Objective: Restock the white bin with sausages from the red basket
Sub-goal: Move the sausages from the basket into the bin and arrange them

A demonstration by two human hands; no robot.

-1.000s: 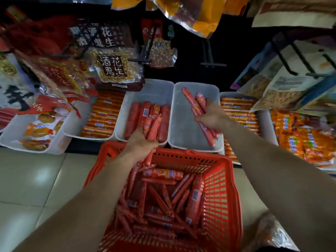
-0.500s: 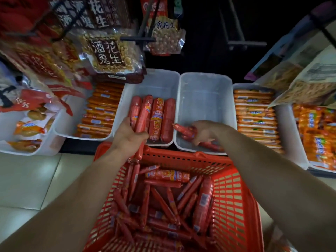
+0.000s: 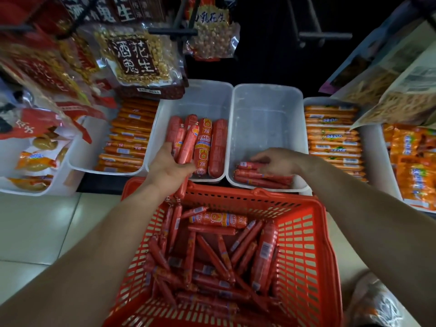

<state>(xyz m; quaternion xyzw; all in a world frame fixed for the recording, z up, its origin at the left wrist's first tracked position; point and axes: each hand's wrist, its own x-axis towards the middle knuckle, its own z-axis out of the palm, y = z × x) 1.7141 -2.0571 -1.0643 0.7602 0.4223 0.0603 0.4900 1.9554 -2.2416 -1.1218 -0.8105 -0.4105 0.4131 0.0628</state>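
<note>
The loose sausages (image 3: 212,256) we have to move lie in a criss-cross heap in the red basket (image 3: 313,256). The white bin (image 3: 266,109) stands just beyond the red basket's far right corner. Its floor is mostly bare, with a short row of thin sausages (image 3: 262,179) lying crosswise at the end nearest the basket.

Our right hand (image 3: 276,161) lies on top of that row, fingers reaching left. The light is dim there, so we cannot tell whether it pinches a sausage or only presses the row flat. Our left hand (image 3: 169,168), above the basket's far left rim, is wrapped round a bundle of sausages (image 3: 188,145). The bundle's upper ends reach over the neighbouring bin (image 3: 200,95), just beyond the basket's far rim, where thick sausages (image 3: 218,147) lie side by side.

We judge this to be the placing step, early in the task, since the bin is nearly bare and the basket is heaped. Next, the right hand should let go and return to the basket. The left hand's bundle should be laid parallel to what is already down, so that rows can build without rolling.

Further out, trays of orange-wrapped sticks (image 3: 330,133) sit beyond the basket to either side. Peanut packets (image 3: 136,57) hang above them.
</note>
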